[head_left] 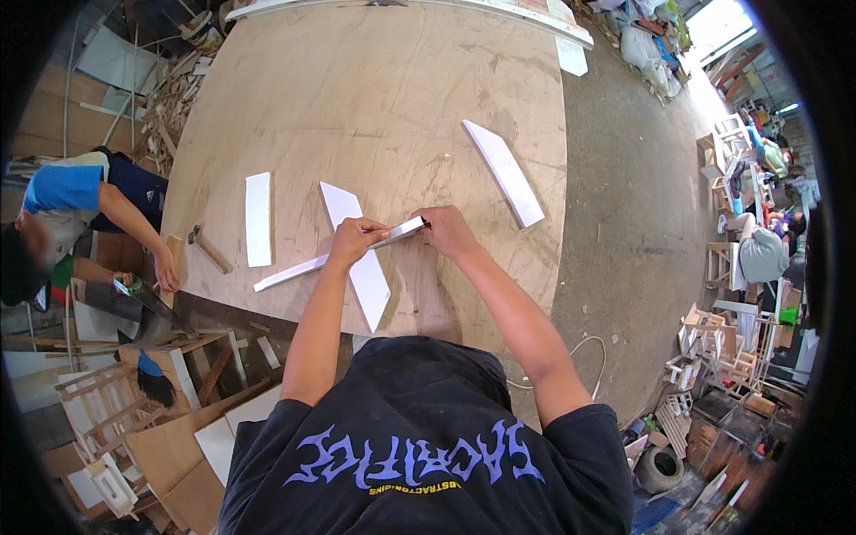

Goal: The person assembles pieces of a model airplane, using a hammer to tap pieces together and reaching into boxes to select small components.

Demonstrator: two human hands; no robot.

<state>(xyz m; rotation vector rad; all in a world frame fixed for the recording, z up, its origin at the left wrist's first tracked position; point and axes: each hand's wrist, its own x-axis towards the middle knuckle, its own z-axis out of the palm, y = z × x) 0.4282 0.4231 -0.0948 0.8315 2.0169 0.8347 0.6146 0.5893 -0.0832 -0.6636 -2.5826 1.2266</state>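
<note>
On a large plywood tabletop [374,98], my left hand [354,239] and my right hand [446,230] both grip a long thin white board [290,273] held on edge. It crosses over a flat white board [370,281] lying beneath it. My right hand pinches the strip's right end. My left hand holds it near the middle. Two other white boards lie flat: one rectangular piece [258,218] to the left and one angled piece [504,172] to the right.
A hammer [207,250] lies at the table's left edge. Another person [80,218] at the left holds a hand saw [152,303] against wood. Scrap wood and small wooden frames crowd the floor left and right. A white cable [588,348] lies on the concrete floor.
</note>
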